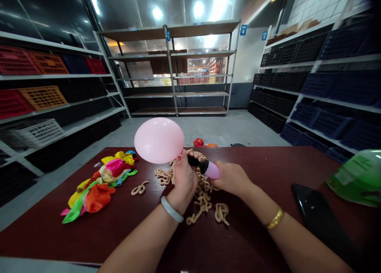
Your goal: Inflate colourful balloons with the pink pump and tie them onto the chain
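While the left hand pinches the neck of the pink balloon, its fingers closed around it, the right hand grips the lilac end of the pump, the fingers wrapped round it. The pump's black part reaches across to the left hand, near the balloon's neck; whether the two touch is hidden by the fingers. The balloon is round and full, held above the far side of the desk.

Below and around the hands lie beige cords, some heaped, with one loose coil to the left and another to the right, nearer the person. Well to the left is a pile of limp, bright pieces in yellow, pink, orange, green and blue. On the right side of the desk lies a black phone, with a green bag just beyond it.

Past the desk's far edge a red ball shows. Racks stand behind, and crates fill shelves at the left.
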A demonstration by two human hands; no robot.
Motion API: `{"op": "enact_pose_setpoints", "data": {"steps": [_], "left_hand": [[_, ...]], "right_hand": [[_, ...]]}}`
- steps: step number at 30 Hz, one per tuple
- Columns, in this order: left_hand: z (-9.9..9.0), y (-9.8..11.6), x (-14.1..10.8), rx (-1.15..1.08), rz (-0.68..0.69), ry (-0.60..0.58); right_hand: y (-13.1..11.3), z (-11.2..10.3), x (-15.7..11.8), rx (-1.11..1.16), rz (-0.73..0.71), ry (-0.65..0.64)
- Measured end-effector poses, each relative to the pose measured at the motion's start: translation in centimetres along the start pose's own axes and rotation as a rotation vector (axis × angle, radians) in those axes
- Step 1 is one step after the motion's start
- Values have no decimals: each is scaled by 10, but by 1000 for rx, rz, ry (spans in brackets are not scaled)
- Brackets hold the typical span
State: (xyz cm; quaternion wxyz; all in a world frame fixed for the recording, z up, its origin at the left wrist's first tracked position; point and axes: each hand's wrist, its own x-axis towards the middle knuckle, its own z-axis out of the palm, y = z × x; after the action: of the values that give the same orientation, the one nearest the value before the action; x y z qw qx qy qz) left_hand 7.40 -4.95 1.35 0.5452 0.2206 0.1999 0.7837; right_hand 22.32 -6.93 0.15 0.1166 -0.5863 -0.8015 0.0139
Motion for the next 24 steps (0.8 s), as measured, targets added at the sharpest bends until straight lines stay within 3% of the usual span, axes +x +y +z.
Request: {"op": "enact_pose_setpoints", "data": {"steps": [7, 10, 15, 24], "left_hand": [[-24, 50, 47, -22, 141, 99], [-31, 61, 58, -45, 174, 144], [-27, 41, 49, -74, 145, 105], [-5, -10, -3, -82, -17, 18]], "right_hand": [[21, 1, 8, -24, -28, 12], [31, -2, 8, -42, -42, 20], [34, -2, 5, -72, -57, 57], [7, 2, 0, -14, -43, 25]]}}
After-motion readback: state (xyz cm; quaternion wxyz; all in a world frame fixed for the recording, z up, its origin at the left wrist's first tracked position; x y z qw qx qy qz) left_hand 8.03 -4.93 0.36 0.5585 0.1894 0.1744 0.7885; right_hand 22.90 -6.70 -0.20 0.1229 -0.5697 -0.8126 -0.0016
